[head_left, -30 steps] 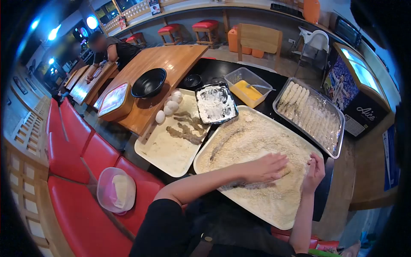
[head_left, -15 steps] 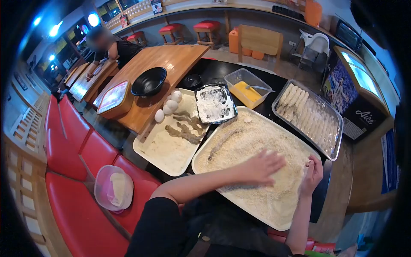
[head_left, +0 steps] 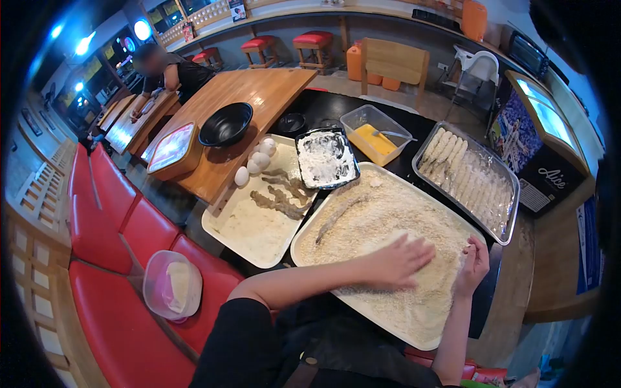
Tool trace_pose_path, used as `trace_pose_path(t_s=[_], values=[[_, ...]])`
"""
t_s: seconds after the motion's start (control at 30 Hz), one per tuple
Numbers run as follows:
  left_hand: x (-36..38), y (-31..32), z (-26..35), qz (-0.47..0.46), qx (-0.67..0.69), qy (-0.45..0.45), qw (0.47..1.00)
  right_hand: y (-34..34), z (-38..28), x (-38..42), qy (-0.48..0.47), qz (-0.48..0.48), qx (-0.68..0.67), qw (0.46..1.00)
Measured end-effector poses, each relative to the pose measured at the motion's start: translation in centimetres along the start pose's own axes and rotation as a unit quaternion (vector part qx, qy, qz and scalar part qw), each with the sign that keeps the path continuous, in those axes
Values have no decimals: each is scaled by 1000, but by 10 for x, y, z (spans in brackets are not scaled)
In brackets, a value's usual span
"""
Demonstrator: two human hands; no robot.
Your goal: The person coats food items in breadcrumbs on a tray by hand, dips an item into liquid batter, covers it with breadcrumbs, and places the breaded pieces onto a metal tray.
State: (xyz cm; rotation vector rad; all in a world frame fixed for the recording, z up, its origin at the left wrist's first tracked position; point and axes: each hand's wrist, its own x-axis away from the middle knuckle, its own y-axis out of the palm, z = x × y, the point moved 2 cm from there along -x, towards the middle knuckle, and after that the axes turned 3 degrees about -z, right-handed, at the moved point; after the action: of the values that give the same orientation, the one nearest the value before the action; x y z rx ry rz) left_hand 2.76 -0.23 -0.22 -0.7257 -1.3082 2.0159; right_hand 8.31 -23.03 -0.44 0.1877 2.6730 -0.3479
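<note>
My left hand (head_left: 402,262) lies flat, fingers spread and a little blurred, over the breadcrumbs (head_left: 381,226) in a large cream tray (head_left: 299,251). Whatever is under the palm is hidden. At the tray's right edge my right hand (head_left: 473,265) is closed in a pinch; a small pale bit shows at its fingertips, too small to name. One long shrimp (head_left: 336,218) rests on the crumbs at the left. Beside this tray, a second cream tray (head_left: 242,242) carries several grey raw shrimp (head_left: 278,202) and several white eggs (head_left: 242,176).
A black tray of white flour (head_left: 326,157) and a clear tub of yellow liquid (head_left: 372,137) stand behind the crumbs. Coated shrimp fill a metal tray (head_left: 466,178) at right. A black bowl (head_left: 226,124) sits on the wooden table (head_left: 272,90). Another person (head_left: 184,77) is farther back.
My left hand has shifted slightly right and down over the crumbs. My right hand stays at the tray's edge, nearly unmoved.
</note>
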Motion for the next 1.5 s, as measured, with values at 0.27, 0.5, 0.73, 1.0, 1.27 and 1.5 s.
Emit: trace_pose_path(t_s=[0.27,0.5,0.73,1.0,1.27,1.5], values=[[5,-13,-19,16,-61,-40,997,0,2,0,9,4,4,1000],[3,6,25,-25,86,54,995,0,-4,1,3,8,-2,1000],[6,-22,-21,40,-73,-70,994,1,-5,1,18,4,-17,1000],[-13,2,0,43,24,17,999,2,-5,1,12,-3,5,1000],[-4,-24,-28,22,-88,-65,994,0,-2,1,12,-4,4,1000],[-13,-4,-4,15,229,-15,973,3,-8,1,19,-1,-3,1000]])
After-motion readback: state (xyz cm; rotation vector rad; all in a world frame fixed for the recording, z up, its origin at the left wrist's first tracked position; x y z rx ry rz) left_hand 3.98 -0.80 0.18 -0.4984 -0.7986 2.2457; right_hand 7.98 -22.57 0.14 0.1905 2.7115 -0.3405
